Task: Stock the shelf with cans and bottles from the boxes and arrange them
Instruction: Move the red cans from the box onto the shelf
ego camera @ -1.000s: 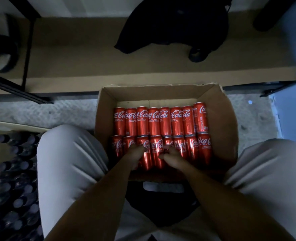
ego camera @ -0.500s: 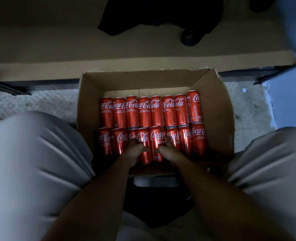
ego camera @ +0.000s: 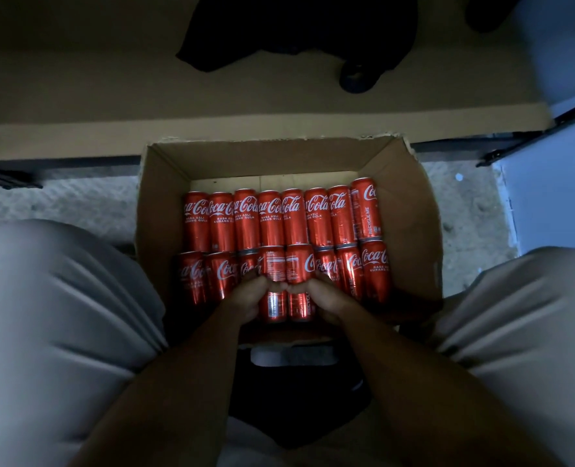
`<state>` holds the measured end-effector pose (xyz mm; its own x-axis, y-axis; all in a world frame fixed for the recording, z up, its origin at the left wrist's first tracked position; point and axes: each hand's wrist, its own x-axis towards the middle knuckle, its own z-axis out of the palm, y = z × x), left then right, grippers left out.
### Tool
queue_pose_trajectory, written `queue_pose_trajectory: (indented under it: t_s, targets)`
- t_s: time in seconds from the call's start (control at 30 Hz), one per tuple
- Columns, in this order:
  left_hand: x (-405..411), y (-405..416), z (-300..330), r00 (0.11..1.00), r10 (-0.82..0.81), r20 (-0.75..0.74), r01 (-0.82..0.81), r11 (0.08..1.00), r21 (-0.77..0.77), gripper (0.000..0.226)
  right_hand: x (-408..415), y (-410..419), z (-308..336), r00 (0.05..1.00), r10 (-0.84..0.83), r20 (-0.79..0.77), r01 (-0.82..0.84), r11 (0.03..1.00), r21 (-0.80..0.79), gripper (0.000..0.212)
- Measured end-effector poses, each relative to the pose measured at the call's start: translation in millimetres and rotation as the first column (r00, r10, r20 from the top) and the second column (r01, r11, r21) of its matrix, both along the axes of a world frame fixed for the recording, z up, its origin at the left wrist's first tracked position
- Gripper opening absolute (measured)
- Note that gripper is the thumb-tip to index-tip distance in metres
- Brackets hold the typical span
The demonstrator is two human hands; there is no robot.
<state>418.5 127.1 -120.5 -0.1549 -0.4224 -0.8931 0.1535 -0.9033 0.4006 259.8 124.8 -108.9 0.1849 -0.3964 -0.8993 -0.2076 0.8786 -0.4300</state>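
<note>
Dim light falls on a speckled grey floor (ego camera: 77, 210), with a long flat brown cardboard sheet (ego camera: 245, 106) lying across the far side and a dark heap of cloth (ego camera: 296, 25) beyond it. Between the person's pale-trousered knees (ego camera: 53, 298) sits an open brown cardboard box (ego camera: 411, 224) holding two rows of slim red cola cans lying on their sides, a far row (ego camera: 272, 219) and a near row (ego camera: 375, 274).

Both hands meet at the middle of the near row. The left hand (ego camera: 245, 294) curls its fingers round one red can with a white nutrition panel (ego camera: 272, 281); the right hand (ego camera: 326, 294) wraps the neighbouring red can (ego camera: 299, 278) just beside it. Each can looks slightly raised above its neighbours, which touch it on either side.

To do this lift well, I judge each can should come straight up and towards the body, so the packed neighbours do not roll into the gap. A firm grip round the middle suits smooth, possibly slippery metal; dropping one risks a dent.
</note>
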Motion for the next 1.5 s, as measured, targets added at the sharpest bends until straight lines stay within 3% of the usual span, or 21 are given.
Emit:
queue_pose_trajectory:
  t_s: [0.17,0.33,0.43,0.5,0.83,1.07,1.3,1.5]
  targets:
    - [-1.6,-4.1,4.9,0.998,0.049,0.047,-0.049,0.999,-0.011,0.055,-3.0,-5.3,5.2,0.999,-0.05,0.001,0.05,0.999,0.004,0.047]
    - [4.3,-1.4,23.0,0.997,0.047,0.057,-0.048,0.998,0.028,0.054,-7.6,-6.4,32.7,0.997,-0.079,-0.011,0.079,0.997,0.006,0.054]
    - [11.4,3.9,47.6,0.993,0.107,0.051,-0.109,0.994,0.032,0.062,-10.5,-7.6,69.2,0.994,-0.111,0.001,0.111,0.994,0.009,0.044]
    - [13.6,4.2,81.9,0.993,0.121,0.013,-0.121,0.992,0.04,0.071,-12.4,-8.8,99.6,0.99,-0.139,0.012,0.139,0.99,-0.001,0.039]
    - [23.8,-6.8,303.7,0.998,0.054,-0.027,-0.056,0.996,-0.076,0.044,-17.7,-18.3,297.6,0.986,-0.164,0.039,0.168,0.977,-0.13,0.059]
    - [40.6,-10.7,442.7,0.999,0.02,-0.048,-0.03,0.976,-0.215,0.061,-11.8,-33.9,443.7,0.992,-0.08,0.1,0.1,0.97,-0.222,0.066]
    - [52.0,-29.1,561.6,0.997,-0.031,-0.073,0.0,0.923,-0.385,0.051,0.1,-50.3,567.5,0.992,-0.02,0.122,0.066,0.92,-0.386,0.052]
    - [61.6,-60.8,632.8,0.992,-0.043,-0.122,-0.03,0.841,-0.54,0.065,11.7,-69.4,641.1,0.969,0.01,0.248,0.105,0.889,-0.446,0.075]
